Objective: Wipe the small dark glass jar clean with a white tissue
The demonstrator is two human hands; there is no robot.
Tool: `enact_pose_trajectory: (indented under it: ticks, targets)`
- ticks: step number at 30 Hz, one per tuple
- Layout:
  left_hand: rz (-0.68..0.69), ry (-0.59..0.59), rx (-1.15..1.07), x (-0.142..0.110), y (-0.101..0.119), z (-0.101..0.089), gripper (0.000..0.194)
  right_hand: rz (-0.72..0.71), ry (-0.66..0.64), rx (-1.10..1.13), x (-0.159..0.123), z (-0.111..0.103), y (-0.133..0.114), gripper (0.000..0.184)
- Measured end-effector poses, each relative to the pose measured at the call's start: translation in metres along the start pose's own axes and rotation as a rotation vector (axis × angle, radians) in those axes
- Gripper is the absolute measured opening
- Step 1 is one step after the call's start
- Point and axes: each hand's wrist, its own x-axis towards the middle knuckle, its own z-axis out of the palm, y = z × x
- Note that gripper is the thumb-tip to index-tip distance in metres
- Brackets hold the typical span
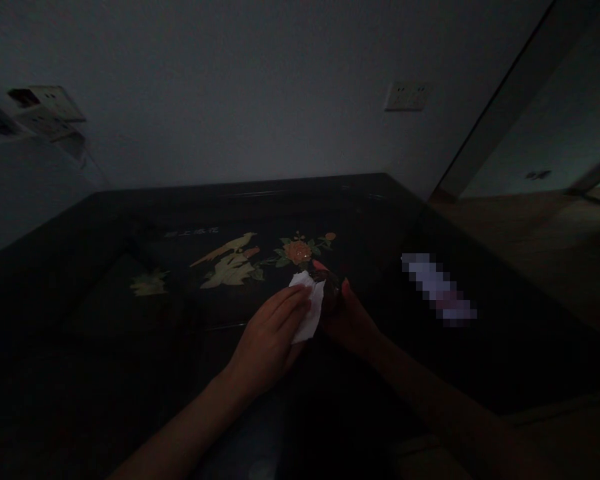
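My left hand (275, 327) is closed on a crumpled white tissue (310, 317). The tissue lies against the left side of a small dark, shiny object (331, 287). Around that object's right and underside wraps my right hand (350, 317), with its thumb up on the right and a fingertip showing at the far side. The room is too dim to make out what kind of thing the object is. Both hands are above the near part of a black table (250, 190) decorated with a bird and flowers.
On the right of the tabletop lies a blurred-out whitish item (440, 287). A pale wall (240, 87) rises behind the table, with a socket plate (409, 96) on the right and more sockets (55, 103) at left. Wooden floor (530, 233) shows past the right edge.
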Motion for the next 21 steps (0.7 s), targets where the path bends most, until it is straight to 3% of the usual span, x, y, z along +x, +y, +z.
enact_pose_trajectory:
  ticks: [7, 13, 17, 21]
  targets:
    - [0.02, -0.071, 0.041, 0.0, 0.007, 0.01, 0.037, 0.007, 0.088, -0.044, 0.004, -0.011, 0.0, 0.047]
    - [-0.024, -0.138, -0.062, -0.003, 0.014, 0.02, 0.04, 0.01, 0.117, -0.168, 0.005, -0.013, 0.004, 0.054]
    - [-0.13, -0.095, -0.166, -0.002, 0.019, 0.021, 0.034, 0.008, 0.112, -0.202, 0.003, -0.007, 0.007, 0.054]
    - [-0.13, -0.028, -0.154, 0.0, 0.018, 0.015, 0.04, -0.052, 0.096, -0.189, 0.001, -0.001, 0.007, 0.048]
